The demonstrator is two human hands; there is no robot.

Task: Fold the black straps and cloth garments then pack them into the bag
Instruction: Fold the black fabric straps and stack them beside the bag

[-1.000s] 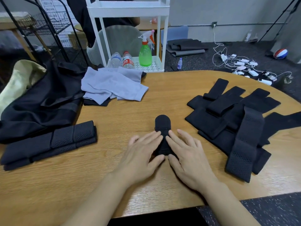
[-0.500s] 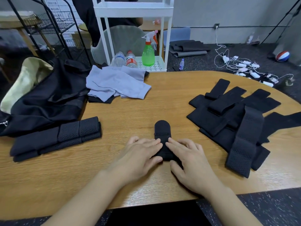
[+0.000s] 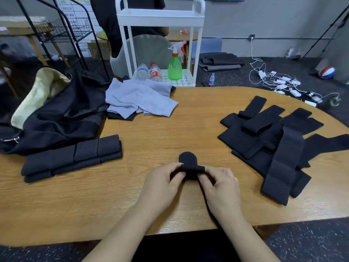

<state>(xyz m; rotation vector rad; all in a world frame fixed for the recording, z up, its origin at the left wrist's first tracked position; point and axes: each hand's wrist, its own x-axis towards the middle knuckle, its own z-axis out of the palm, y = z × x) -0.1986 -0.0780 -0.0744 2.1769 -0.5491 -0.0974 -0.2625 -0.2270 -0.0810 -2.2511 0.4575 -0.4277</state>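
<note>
A small black strap [image 3: 188, 163] lies on the wooden table [image 3: 170, 129] in front of me, its near end rolled up over itself. My left hand [image 3: 162, 184] pinches the roll's left side and my right hand [image 3: 219, 186] pinches its right side. The rounded far end of the strap still lies flat. A folded perforated black strap [image 3: 75, 157] rests at the left. A heap of unfolded black straps [image 3: 273, 140] spreads over the right of the table. Lavender cloth garments [image 3: 139, 99] lie crumpled at the back. The black bag [image 3: 56, 118] slumps at the far left.
A cream cloth bag [image 3: 39, 91] sits behind the black bag. Behind the table stands a white cart [image 3: 160, 19] with water bottles and a green spray bottle [image 3: 174, 67]. Cables and chargers [image 3: 287, 86] litter the floor at the right, beside a ball [image 3: 326, 72].
Both hands went from pressing flat on the strap to pinching its near end, which is now lifted and rolled forward. The camera view shifted slightly.
</note>
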